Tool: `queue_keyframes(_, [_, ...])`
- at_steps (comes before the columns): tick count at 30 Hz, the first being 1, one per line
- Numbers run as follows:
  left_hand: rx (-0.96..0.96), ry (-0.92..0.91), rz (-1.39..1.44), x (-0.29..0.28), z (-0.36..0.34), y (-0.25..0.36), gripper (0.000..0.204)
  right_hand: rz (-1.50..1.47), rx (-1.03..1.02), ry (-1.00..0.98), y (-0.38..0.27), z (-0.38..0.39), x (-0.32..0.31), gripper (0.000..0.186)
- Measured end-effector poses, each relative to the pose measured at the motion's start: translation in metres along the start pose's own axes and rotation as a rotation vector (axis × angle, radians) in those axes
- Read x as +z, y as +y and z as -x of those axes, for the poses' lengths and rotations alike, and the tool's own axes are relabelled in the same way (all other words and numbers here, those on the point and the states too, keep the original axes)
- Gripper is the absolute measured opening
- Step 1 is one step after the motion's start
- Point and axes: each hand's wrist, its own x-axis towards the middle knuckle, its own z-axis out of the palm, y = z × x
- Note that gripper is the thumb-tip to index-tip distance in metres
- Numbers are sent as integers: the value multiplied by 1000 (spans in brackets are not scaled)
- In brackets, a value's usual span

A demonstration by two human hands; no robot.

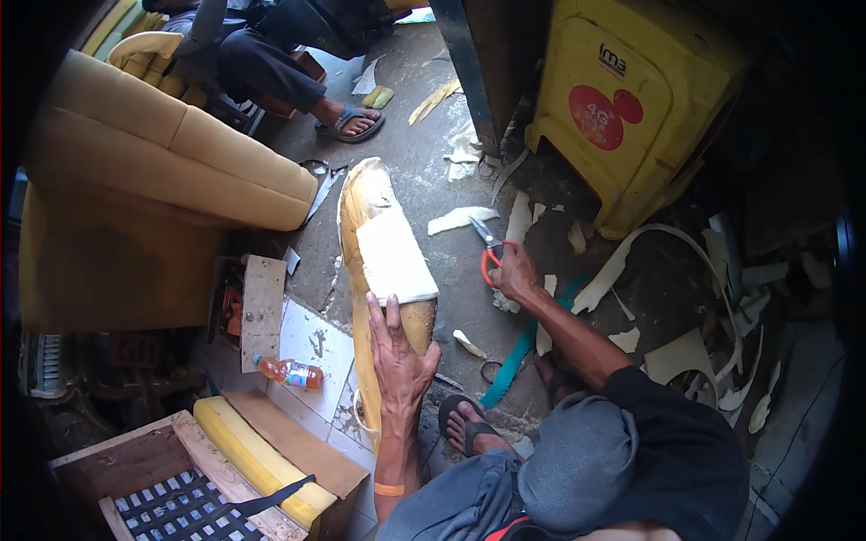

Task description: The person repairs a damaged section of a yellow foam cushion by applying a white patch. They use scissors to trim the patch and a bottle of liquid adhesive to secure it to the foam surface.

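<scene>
A long, curved yellow foam piece [366, 191] lies in front of me on the floor. On top of it rests a white, roughly rectangular foam pad [395, 257]. My left hand [399, 353] is spread over the lower part, its fingertips touching the pad's near edge. To the right, my right hand [517, 272] grips scissors [492, 255] with orange-red handles, blades pointing up and away. A narrow white offcut [462, 219] lies by the blade tips. The scissors are apart from the pad.
Offcuts litter the floor around a teal strip [512, 361]. A yellow plastic stool [622, 108] stands far right. Left are a tan upholstered piece [171, 135], a drink bottle [290, 372] and a wooden frame with webbing [117, 451]. Another person's sandalled foot [356, 123] shows at the back.
</scene>
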Motion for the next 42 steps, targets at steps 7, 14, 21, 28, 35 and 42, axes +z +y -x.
queue_keyframes(7, [-23, 36, -45, 0, 10, -6, 116, -1257, 253, -790, -121, 20, -59, 55])
queue_keyframes(14, [-309, 133, 402, 7, 1, -19, 88, -1389, 306, -841, -104, 23, -47, 40])
queue_keyframes(21, [-337, 252, 142, 37, -20, -11, 37, -1403, 334, -847, -80, 39, -39, 41])
queue_keyframes(28, [-357, 173, 224, 66, -4, 8, 24, -1408, 475, -907, -43, 72, -25, 44])
queue_keyframes(35, [-35, 118, -70, 105, 31, 31, 52, -1286, 535, -836, -21, 89, -6, 43])
queue_keyframes(42, [103, -81, -102, 135, 59, 37, 70, -940, 451, -697, 8, 88, 4, 48])
